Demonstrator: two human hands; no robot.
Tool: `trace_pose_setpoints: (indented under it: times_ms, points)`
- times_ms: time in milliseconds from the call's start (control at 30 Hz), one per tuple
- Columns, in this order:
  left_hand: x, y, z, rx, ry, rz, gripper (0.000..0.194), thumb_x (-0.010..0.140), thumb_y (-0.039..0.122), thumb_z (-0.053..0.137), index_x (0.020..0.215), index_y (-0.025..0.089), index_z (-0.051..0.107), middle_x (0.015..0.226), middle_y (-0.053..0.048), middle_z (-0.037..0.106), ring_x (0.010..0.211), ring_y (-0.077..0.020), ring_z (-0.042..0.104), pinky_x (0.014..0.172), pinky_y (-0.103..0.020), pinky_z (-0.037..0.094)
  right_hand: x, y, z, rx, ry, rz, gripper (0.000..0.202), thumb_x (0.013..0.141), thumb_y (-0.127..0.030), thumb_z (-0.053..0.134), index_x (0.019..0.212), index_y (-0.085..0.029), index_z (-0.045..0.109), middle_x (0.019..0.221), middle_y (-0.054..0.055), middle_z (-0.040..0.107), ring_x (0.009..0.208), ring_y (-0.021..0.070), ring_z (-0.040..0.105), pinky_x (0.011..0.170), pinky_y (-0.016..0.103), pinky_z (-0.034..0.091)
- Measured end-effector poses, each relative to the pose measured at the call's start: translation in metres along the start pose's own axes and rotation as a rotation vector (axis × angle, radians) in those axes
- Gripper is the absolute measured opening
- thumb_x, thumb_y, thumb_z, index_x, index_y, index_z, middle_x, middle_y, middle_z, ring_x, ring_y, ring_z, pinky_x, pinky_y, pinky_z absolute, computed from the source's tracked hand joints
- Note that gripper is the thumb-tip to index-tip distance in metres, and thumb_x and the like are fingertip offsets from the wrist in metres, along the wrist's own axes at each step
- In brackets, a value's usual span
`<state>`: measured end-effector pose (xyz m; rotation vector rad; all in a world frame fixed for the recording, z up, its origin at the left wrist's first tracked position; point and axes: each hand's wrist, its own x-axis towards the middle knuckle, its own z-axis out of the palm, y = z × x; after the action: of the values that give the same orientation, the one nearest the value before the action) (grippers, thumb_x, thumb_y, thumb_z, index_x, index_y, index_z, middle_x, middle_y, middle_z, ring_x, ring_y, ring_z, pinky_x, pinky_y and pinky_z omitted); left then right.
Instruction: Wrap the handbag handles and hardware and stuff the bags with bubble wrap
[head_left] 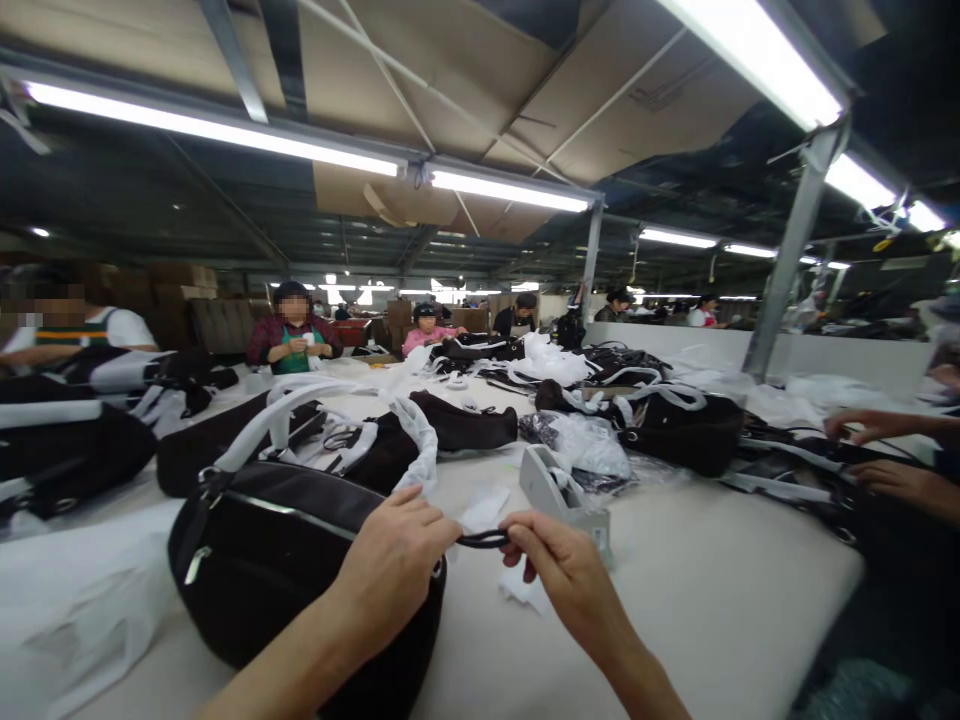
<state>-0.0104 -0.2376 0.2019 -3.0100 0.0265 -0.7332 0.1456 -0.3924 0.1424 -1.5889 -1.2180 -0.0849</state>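
Observation:
A black handbag (300, 570) with a silver zip and a white-wrapped handle (262, 420) stands on the table in front of me. At its right end, my left hand (401, 545) is closed around one part of a thin black cord (484, 540). My right hand (555, 560) pinches the cord's other end, so a short doubled stretch shows between the two hands. The fingertips of the left hand are partly hidden. Just beyond my right hand sits a grey tape dispenser (555, 485), with scraps of white paper (484, 508) beside it.
More black bags (679, 425) and white wrapping (551, 360) cover the far part of the white table (675, 580). On the left lies a clear plastic bag (97, 630). A co-worker's hands (892, 450) reach in at the right; other people sit across the table.

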Motion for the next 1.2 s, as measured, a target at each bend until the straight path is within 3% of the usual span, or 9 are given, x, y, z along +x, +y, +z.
trace_pose_setpoints:
  times_ms: [100, 233, 367, 500, 667, 833, 933, 1033, 1200]
  points:
    - [-0.008, -0.008, 0.003, -0.081, 0.107, -0.012, 0.031, 0.092, 0.008, 0.039, 0.073, 0.019, 0.061, 0.066, 0.002, 0.063, 0.064, -0.0137, 0.061, 0.103, -0.042, 0.045, -0.001, 0.037, -0.019, -0.161, -0.167, 0.197, 0.032, 0.094, -0.035, 0.043, 0.096, -0.018, 0.071, 0.078, 0.006, 0.074, 0.069, 0.0194, 0.070, 0.060, 0.027, 0.054]
    - [-0.016, -0.019, 0.000, -0.133, 0.167, -0.056, 0.032, 0.093, 0.010, 0.038, 0.078, 0.019, 0.064, 0.066, 0.003, 0.065, 0.064, -0.0131, 0.063, 0.105, -0.042, 0.045, -0.011, 0.076, -0.031, -0.386, -0.287, 0.235, 0.027, 0.086, -0.023, 0.048, 0.092, -0.019, 0.074, 0.087, 0.009, 0.076, 0.083, 0.0281, 0.072, 0.080, 0.043, 0.055]
    - [-0.021, -0.029, 0.003, -0.158, 0.230, -0.057, 0.033, 0.096, 0.014, 0.036, 0.085, 0.020, 0.067, 0.068, 0.003, 0.067, 0.065, -0.0130, 0.066, 0.104, -0.040, 0.046, -0.031, 0.090, -0.022, -0.533, -0.446, 0.203, 0.041, 0.081, -0.013, 0.053, 0.118, -0.017, 0.069, 0.130, 0.014, 0.065, 0.122, 0.0313, 0.059, 0.105, 0.046, 0.045]
    - [-0.022, -0.035, 0.008, -0.190, 0.264, -0.071, 0.031, 0.097, 0.016, 0.038, 0.090, 0.021, 0.067, 0.070, 0.004, 0.068, 0.068, -0.0129, 0.068, 0.106, -0.041, 0.045, -0.050, 0.094, -0.015, -0.703, -0.598, 0.184, 0.046, 0.088, -0.020, 0.053, 0.133, -0.013, 0.060, 0.141, 0.015, 0.055, 0.130, 0.0307, 0.052, 0.111, 0.044, 0.040]
    - [-0.018, -0.036, 0.011, -0.166, 0.254, -0.042, 0.030, 0.095, 0.014, 0.038, 0.090, 0.020, 0.067, 0.067, 0.004, 0.065, 0.063, -0.0136, 0.066, 0.104, -0.045, 0.047, -0.080, 0.112, -0.035, -0.733, -0.597, -0.106, 0.063, 0.087, -0.051, 0.060, 0.138, -0.015, 0.055, 0.139, 0.017, 0.055, 0.123, 0.0353, 0.058, 0.100, 0.045, 0.052]
    - [-0.016, -0.035, 0.012, -0.157, 0.253, -0.042, 0.030, 0.092, 0.010, 0.039, 0.087, 0.019, 0.067, 0.070, 0.002, 0.068, 0.065, -0.0156, 0.067, 0.101, -0.048, 0.048, -0.117, 0.139, -0.058, -0.729, -0.471, -0.386, 0.063, 0.090, -0.048, 0.060, 0.147, -0.028, 0.043, 0.130, 0.008, 0.064, 0.108, 0.0298, 0.068, 0.082, 0.032, 0.061]
    - [-0.016, -0.034, 0.012, -0.166, 0.263, -0.045, 0.031, 0.091, 0.008, 0.039, 0.088, 0.019, 0.068, 0.076, 0.000, 0.071, 0.069, -0.0165, 0.068, 0.101, -0.048, 0.048, -0.119, 0.134, -0.064, -0.737, -0.310, -0.319, 0.056, 0.096, -0.034, 0.053, 0.149, -0.024, 0.039, 0.132, 0.008, 0.063, 0.111, 0.0229, 0.067, 0.090, 0.025, 0.057]
    - [-0.016, -0.034, 0.010, -0.164, 0.255, -0.053, 0.031, 0.091, 0.009, 0.039, 0.086, 0.019, 0.068, 0.075, 0.000, 0.071, 0.067, -0.0162, 0.067, 0.102, -0.047, 0.047, -0.096, 0.114, -0.063, -0.792, -0.271, -0.269, 0.043, 0.097, -0.017, 0.042, 0.138, -0.020, 0.056, 0.139, 0.010, 0.057, 0.120, 0.0234, 0.061, 0.097, 0.031, 0.054]
    - [-0.016, -0.034, 0.007, -0.129, 0.273, -0.042, 0.031, 0.089, 0.008, 0.041, 0.084, 0.021, 0.068, 0.071, 0.001, 0.070, 0.065, -0.0149, 0.065, 0.101, -0.040, 0.048, -0.052, 0.084, -0.046, -0.693, -0.654, -0.246, 0.039, 0.090, -0.007, 0.041, 0.116, -0.019, 0.068, 0.125, 0.008, 0.069, 0.115, 0.0256, 0.063, 0.101, 0.039, 0.051]
